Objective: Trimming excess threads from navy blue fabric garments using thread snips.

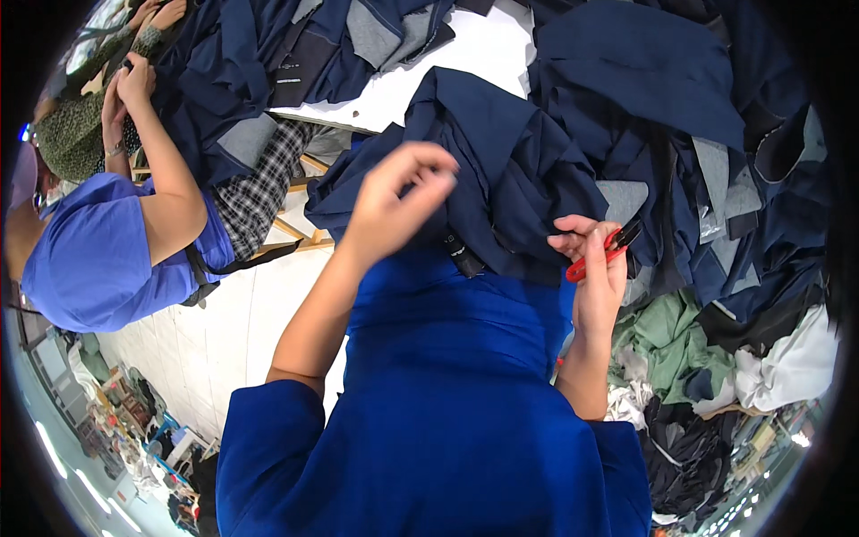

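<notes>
The person wears a bright blue short-sleeved top (447,385) with loose sleeves ending above the elbow; both forearms and hands are bare, without gloves.

A white table (465,54) runs across the top of the frame, bare only in a strip at upper centre. Navy garments (626,98) with grey linings are heaped over most of it, from the upper left corner across to the right edge. At lower right the heap changes to green cloth (667,336), white cloth (792,367) and black cloth (684,447).
</notes>
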A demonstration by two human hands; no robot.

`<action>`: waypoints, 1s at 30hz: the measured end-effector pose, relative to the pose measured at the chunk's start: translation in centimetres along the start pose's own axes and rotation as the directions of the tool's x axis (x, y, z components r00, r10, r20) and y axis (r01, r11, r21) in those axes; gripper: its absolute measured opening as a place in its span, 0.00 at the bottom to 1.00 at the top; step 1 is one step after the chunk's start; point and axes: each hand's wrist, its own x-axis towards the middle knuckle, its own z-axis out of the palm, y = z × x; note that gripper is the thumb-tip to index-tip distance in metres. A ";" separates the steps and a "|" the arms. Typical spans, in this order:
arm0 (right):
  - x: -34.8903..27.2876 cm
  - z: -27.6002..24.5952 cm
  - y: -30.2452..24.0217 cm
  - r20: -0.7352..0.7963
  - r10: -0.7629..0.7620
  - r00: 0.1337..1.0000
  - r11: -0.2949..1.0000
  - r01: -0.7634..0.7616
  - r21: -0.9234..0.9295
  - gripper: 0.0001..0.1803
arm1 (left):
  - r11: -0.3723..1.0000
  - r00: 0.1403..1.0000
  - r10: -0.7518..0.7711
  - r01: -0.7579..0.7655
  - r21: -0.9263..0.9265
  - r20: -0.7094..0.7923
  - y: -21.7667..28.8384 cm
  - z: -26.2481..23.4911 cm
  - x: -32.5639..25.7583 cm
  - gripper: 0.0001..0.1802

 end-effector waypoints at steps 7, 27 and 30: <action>1.8 1.1 -1.2 -0.053 -0.050 0.997 0.999 0.051 0.012 0.10 | 0.502 0.803 0.238 -0.583 0.639 0.546 -1.5 5.4 -3.3 0.09; 3.2 1.3 0.1 -0.048 0.420 0.906 0.843 -0.370 0.390 0.14 | 0.886 0.880 0.461 -0.451 0.107 -0.110 0.1 3.8 -3.9 0.10; 2.9 1.2 -1.6 0.111 0.375 0.920 0.796 -0.381 0.470 0.20 | 0.788 0.900 0.420 -0.427 0.444 0.119 0.1 5.9 -4.1 0.22</action>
